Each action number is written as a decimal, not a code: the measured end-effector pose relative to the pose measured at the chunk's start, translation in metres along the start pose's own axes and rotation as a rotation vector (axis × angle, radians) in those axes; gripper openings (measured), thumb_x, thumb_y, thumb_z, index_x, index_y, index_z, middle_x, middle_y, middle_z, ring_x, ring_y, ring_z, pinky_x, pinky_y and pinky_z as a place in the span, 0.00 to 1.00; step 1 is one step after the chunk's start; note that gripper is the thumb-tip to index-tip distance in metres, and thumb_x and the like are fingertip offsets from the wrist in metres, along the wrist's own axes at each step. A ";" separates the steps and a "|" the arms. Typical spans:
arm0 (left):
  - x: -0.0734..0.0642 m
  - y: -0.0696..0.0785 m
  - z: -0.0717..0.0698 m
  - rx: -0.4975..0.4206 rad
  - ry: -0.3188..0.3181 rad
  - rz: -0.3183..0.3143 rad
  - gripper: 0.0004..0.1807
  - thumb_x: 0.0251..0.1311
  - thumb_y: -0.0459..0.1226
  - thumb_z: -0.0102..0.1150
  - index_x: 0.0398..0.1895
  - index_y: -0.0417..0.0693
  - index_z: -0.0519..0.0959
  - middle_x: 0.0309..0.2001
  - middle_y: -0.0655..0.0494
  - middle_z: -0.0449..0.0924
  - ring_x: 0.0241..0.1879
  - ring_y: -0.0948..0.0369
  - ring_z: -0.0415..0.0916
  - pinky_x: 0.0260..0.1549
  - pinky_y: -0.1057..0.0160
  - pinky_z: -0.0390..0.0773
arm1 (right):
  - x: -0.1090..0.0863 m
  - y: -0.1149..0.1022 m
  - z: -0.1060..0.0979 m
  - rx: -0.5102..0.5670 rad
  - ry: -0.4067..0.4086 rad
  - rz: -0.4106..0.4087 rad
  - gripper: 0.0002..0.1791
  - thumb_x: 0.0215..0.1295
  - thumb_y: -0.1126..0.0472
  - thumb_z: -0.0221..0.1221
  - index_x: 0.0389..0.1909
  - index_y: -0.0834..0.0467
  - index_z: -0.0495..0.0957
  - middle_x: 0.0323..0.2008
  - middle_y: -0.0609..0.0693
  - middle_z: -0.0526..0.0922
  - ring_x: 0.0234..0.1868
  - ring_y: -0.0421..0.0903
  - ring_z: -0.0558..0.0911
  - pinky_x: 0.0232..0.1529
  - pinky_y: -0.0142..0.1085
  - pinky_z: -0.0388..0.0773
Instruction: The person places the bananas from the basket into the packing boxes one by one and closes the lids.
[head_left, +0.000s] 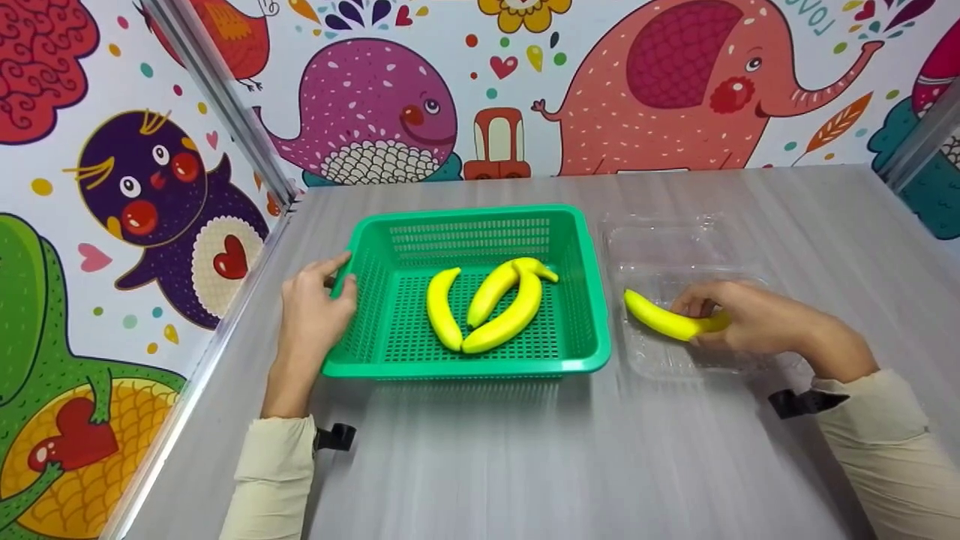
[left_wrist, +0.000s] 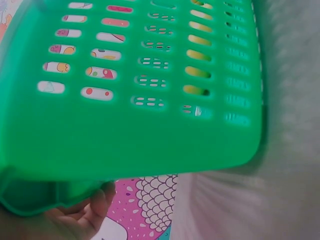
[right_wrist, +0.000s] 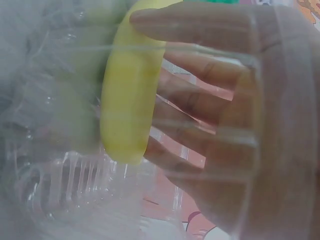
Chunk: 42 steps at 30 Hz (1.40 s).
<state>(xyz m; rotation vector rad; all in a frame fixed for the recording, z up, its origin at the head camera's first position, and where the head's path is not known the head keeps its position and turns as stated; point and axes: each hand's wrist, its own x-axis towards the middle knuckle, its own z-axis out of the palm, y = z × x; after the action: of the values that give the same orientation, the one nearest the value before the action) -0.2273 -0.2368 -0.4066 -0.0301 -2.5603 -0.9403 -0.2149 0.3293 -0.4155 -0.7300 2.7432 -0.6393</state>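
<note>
A green plastic basket (head_left: 465,367) stands on the table, and my left hand (head_left: 311,311) grips its left rim, with the thumb inside. In the left wrist view the basket's slotted side wall (left_wrist: 125,135) covers most of that hand (left_wrist: 90,215). Inside the basket lie a single banana (head_left: 441,311) at the left and two others touching at the right, the front one (head_left: 517,319) in full view. To the right, my right hand (head_left: 765,322) holds a yellow banana (head_left: 664,321) within a clear plastic container. Seen through the container's wall, thumb and fingers pinch this banana (right_wrist: 130,100).
The clear container (head_left: 649,360) sits just right of the basket, its lid (head_left: 667,244) folded back behind it. Patterned walls (head_left: 510,97) border the grey table (head_left: 480,450) at the back and left. Dark mounts (head_left: 802,403) are strapped at both wrists.
</note>
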 end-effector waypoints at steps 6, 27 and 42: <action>0.000 0.000 0.000 -0.002 -0.003 0.001 0.22 0.72 0.33 0.62 0.67 0.38 0.83 0.62 0.33 0.86 0.51 0.39 0.88 0.54 0.39 0.85 | 0.001 0.001 0.000 0.001 -0.012 -0.009 0.20 0.61 0.70 0.74 0.53 0.51 0.87 0.42 0.41 0.86 0.45 0.42 0.81 0.52 0.38 0.84; 0.000 -0.001 -0.001 -0.002 -0.010 -0.023 0.22 0.73 0.34 0.62 0.68 0.42 0.83 0.64 0.34 0.85 0.53 0.41 0.89 0.57 0.39 0.84 | 0.000 0.001 0.002 0.011 0.007 -0.045 0.20 0.60 0.71 0.74 0.51 0.50 0.88 0.42 0.40 0.86 0.44 0.41 0.80 0.51 0.40 0.81; 0.000 -0.001 0.000 -0.007 -0.005 -0.019 0.22 0.73 0.34 0.62 0.68 0.41 0.84 0.64 0.35 0.85 0.53 0.40 0.89 0.56 0.40 0.84 | 0.000 -0.017 -0.002 0.051 0.042 0.017 0.23 0.65 0.64 0.73 0.62 0.54 0.84 0.57 0.49 0.88 0.58 0.52 0.84 0.63 0.62 0.82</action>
<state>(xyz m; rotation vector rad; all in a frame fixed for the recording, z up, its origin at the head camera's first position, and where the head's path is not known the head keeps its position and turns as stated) -0.2276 -0.2377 -0.4072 -0.0106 -2.5663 -0.9567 -0.2086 0.3170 -0.4061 -0.6881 2.7571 -0.7264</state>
